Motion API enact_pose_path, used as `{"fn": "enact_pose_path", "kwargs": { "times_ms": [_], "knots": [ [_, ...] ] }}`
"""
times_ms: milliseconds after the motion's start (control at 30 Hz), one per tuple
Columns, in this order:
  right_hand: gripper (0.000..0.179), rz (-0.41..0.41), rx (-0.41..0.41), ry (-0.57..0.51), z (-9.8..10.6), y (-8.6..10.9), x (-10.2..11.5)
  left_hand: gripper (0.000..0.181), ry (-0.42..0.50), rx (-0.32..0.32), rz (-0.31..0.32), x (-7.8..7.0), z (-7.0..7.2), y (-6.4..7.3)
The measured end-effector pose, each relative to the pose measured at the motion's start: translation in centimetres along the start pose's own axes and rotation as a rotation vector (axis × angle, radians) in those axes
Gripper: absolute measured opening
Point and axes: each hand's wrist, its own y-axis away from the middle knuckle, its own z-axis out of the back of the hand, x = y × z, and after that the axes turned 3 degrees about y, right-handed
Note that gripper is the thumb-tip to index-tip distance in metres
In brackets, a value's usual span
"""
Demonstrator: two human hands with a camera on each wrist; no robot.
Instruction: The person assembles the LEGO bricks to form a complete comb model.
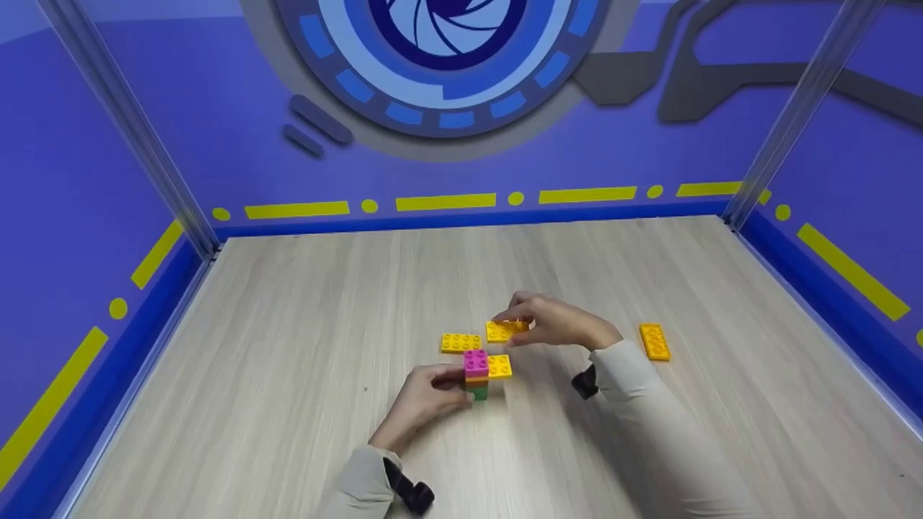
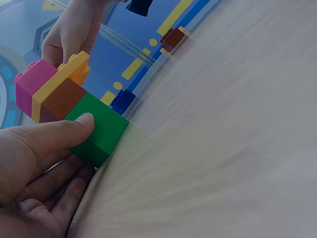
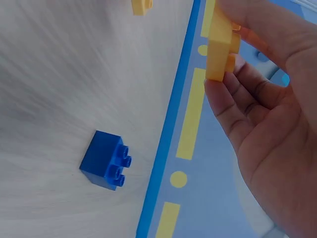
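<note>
My left hand (image 1: pixel 422 396) grips the foot of a small brick stack, its thumb pressed against the green brick (image 2: pixel 101 129). Above the green come a brown-orange brick (image 2: pixel 64 98), a flat yellow brick (image 1: pixel 500 366) jutting out to the right, and a pink brick (image 1: pixel 475 362) on top. The stack stands upright on the table. Just behind and to its right, my right hand (image 1: pixel 559 322) pinches another yellow brick (image 3: pixel 218 47) between thumb and fingers. In the right wrist view this brick is held above the table, its studs towards the palm.
A loose yellow brick (image 1: pixel 460 343) lies behind the stack. Farther right lies an orange-yellow brick (image 1: pixel 654 342). Both wrist views show a blue brick (image 3: pixel 104 159) on the table, and the left wrist view a brown brick (image 2: pixel 172 40). Blue panels wall the table (image 1: pixel 288 310).
</note>
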Motion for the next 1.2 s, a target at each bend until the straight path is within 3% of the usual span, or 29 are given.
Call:
{"fn": "enact_pose_path", "kwargs": {
  "times_ms": [533,767,1000,1200],
  "knots": [
    [0.039,0.082,-0.044,0.027,0.6,0.1,1.0,0.042,0.023,0.008,-0.010,-0.5,0.1,0.2],
    [0.039,0.123,-0.056,0.035,0.7,0.0,1.5,0.044,-0.002,0.010,-0.020,0.1,0.1,0.0],
    [0.040,0.112,-0.030,0.020,0.8,0.1,2.4,0.044,-0.005,0.010,-0.018,0.1,0.1,0.1],
    [0.040,0.150,-0.022,0.029,0.7,0.1,3.1,0.043,0.000,0.010,-0.022,0.1,0.1,0.1]
  ]
}}
